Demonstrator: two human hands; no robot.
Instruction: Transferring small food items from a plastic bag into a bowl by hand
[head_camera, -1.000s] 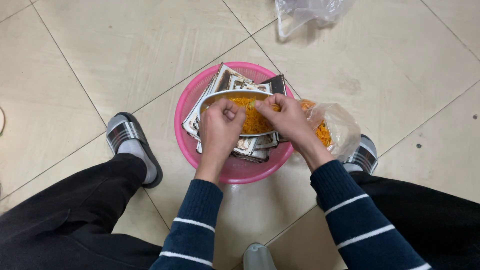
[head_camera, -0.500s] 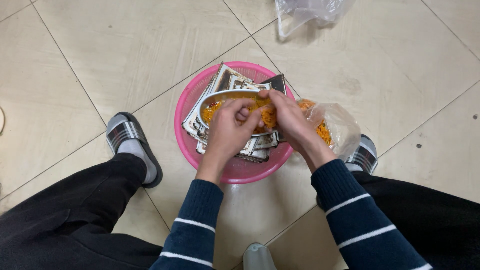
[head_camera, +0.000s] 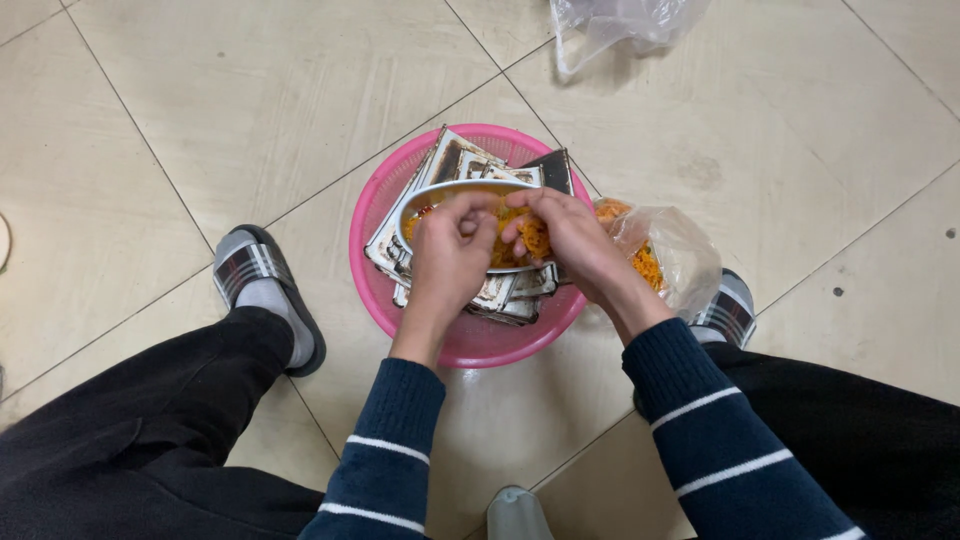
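A pink round basket (head_camera: 380, 215) sits on the tiled floor, holding a stack of flat rectangular trays (head_camera: 455, 160). On top rests a pale oval bowl (head_camera: 440, 192) of orange shredded food (head_camera: 535, 240). My left hand (head_camera: 450, 255) is over the bowl with fingers curled, touching the food. My right hand (head_camera: 570, 235) meets it from the right, pinching a bit of orange shreds. Both hands hide most of the bowl's contents.
A clear plastic bag (head_camera: 670, 255) with more orange food lies right of the basket. Another crumpled clear bag (head_camera: 620, 25) lies at the top. My feet in striped slippers, left (head_camera: 260, 290) and right (head_camera: 725, 310), flank the basket. A pale bottle top (head_camera: 518, 515) shows at the bottom edge.
Both hands have come closer together over the bowl's middle; the left moved right and its fingers curled into the orange food.
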